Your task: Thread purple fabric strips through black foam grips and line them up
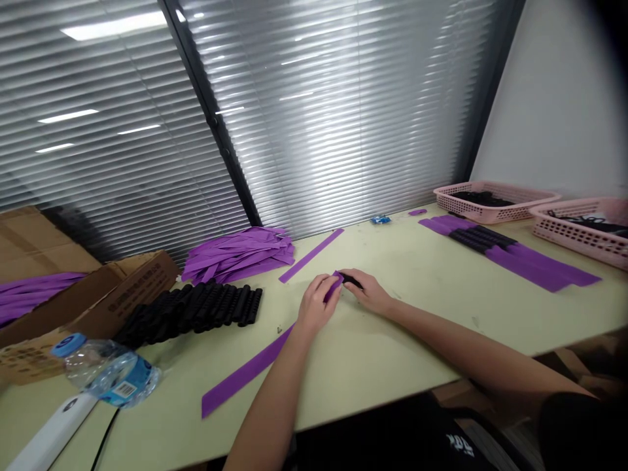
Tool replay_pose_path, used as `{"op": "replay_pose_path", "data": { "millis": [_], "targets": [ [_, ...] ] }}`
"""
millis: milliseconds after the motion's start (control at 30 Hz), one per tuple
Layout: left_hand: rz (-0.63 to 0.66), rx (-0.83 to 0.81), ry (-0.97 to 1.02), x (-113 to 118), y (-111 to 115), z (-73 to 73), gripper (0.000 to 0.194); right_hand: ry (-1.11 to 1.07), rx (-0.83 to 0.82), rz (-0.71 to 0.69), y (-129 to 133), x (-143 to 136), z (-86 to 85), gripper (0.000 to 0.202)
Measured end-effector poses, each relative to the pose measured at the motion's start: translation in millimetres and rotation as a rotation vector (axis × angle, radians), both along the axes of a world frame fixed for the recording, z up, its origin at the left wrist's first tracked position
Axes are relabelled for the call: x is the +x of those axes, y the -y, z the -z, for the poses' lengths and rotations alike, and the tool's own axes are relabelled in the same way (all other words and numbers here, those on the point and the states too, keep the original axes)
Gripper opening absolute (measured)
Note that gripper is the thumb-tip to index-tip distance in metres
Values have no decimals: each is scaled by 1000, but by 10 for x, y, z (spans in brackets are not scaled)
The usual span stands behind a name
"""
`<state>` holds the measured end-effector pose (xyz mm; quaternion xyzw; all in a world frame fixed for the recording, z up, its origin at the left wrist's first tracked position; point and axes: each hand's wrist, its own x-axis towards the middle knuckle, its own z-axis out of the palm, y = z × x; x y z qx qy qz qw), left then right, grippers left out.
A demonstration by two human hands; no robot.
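Near the middle of the table, my left hand [317,303] is closed on the upper end of a purple strip [250,370], which runs under my left forearm towards the table's front edge. My right hand [367,292] is closed round a black tube [351,281], mostly hidden by the fingers. The strip's end and the tube meet between my two hands; whether one is inside the other cannot be made out. Another purple strip [311,255] lies flat just behind my left hand. To the left is a row of black ridged tubes [196,310].
A purple strip pile [240,254] lies at the back, beside an open cardboard box [122,288]. A water bottle [110,373] stands front left. Strips with black tubes [510,254] and pink baskets [520,203] [583,239] are at the right.
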<state>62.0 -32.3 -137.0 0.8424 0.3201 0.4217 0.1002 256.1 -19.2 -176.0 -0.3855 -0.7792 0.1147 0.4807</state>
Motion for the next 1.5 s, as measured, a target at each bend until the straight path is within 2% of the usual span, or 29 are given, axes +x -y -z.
{"op": "replay_pose_path", "data": {
  "millis": [200, 467, 633, 800, 967, 1233, 1500],
  "targets": [
    [48, 37, 13, -11, -38, 36, 31, 16, 29, 7, 0, 9, -15, 37],
    [87, -36, -16, 0, -43, 45, 34, 52, 64, 13, -13, 90, -6, 36],
    [104, -83, -48, -2, -76, 95, 44, 125, 91, 28, -24, 143, 4, 35],
    [134, -87, -38, -2, -124, 133, 34, 249, 148, 60, -36, 192, -4, 34],
    [163, -99, -39, -14, -123, 85, 30, 328, 212, 106, -49, 227, -10, 34],
    [198, -167, -71, -24, -147, 113, 34, 482, 332, 169, -57, 315, -144, 36],
    [264, -242, -150, -71, -149, 82, 30, 691, 474, 145, -44, 352, -221, 32]
  ]
}}
